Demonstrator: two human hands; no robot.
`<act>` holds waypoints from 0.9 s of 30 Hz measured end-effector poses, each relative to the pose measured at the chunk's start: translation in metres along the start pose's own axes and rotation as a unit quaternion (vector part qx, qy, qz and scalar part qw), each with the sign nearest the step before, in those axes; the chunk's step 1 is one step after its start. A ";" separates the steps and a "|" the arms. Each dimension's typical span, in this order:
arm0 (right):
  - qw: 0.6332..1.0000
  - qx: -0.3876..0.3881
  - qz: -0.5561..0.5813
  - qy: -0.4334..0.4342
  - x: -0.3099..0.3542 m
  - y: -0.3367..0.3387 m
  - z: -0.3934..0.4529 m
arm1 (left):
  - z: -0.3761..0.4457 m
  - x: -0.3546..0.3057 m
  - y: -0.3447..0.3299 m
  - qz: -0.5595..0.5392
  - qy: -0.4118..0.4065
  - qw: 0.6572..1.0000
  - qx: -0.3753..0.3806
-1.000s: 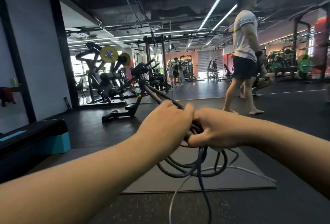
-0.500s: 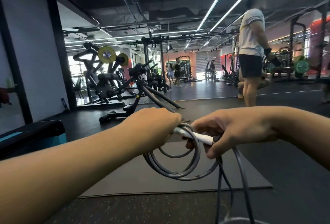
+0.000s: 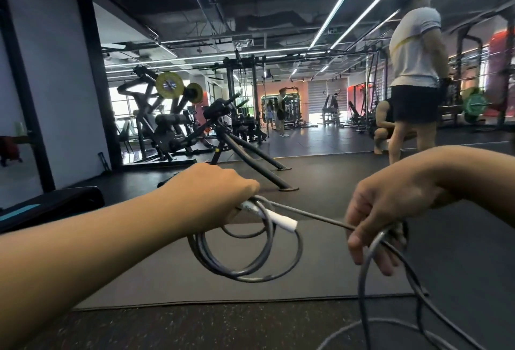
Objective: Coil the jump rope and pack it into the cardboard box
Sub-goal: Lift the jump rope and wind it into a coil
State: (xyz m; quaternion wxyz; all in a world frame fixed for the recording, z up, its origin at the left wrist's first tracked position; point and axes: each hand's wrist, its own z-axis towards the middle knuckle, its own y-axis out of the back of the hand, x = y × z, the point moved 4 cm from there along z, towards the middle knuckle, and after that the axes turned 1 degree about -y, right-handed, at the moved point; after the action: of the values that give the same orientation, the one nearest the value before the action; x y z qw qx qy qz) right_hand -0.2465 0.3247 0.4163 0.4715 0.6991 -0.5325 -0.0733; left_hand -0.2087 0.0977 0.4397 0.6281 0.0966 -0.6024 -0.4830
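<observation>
- Our left hand [image 3: 223, 196] is closed tight around the loops we have made; our right hand [image 3: 387, 218] is closed loosely around the loose part of the jump rope [image 3: 250, 263], with some fingers [image 3: 355, 243] hanging down.
- The rope is in the air between our two hands, above a dark mat [image 3: 167, 280] on the floor; a few round loops hang under the left hand, and a white handle [image 3: 278, 218] sticks out beside them.
- One straight bit of rope runs from the left hand across to the right hand; it looks pulled tight.
- More rope drops from the right hand and curls on the floor near the bottom edge; so we think the coiling is only partly done.
- We cannot see the cardboard box at all; packing has to wait.
- To do this step well, we should let the rope slide through the right hand, bring it over to the left hand, and lay each new loop as big as the others.
- We should keep the left hand snug so the loops do not fall open; the rope looks stiff and springy, so it may want to pop out.
- We should watch for twists in the hanging part; a twist can make a loop flip.
- A person [image 3: 412, 76] stands far off by the gym machines; they are well apart from our rope.
</observation>
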 end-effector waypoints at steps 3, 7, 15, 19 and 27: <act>0.994 0.005 -0.065 -0.087 -0.014 0.006 -0.006 | -0.009 0.012 -0.013 0.011 0.019 0.999 0.035; 0.963 -0.035 -0.180 -0.199 -0.040 0.012 -0.013 | -0.022 0.046 -0.030 -0.022 0.094 0.994 0.053; 0.901 -0.381 0.145 0.151 -0.043 0.028 0.015 | -0.017 0.067 -0.062 -0.437 0.356 0.825 -0.047; 0.877 -0.405 0.146 0.212 -0.015 0.020 0.036 | 0.004 0.038 -0.064 -0.679 0.401 0.607 -0.097; 0.852 -0.288 0.333 0.281 0.019 -0.016 0.067 | 0.043 -0.010 -0.040 -0.873 0.411 0.243 -0.094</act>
State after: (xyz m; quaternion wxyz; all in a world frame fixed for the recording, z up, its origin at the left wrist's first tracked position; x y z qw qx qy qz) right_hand -0.2683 0.2705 0.3757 0.7778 0.3031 -0.5332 0.1376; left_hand -0.2634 0.1040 0.4158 -0.0120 0.6892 0.2417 -0.6830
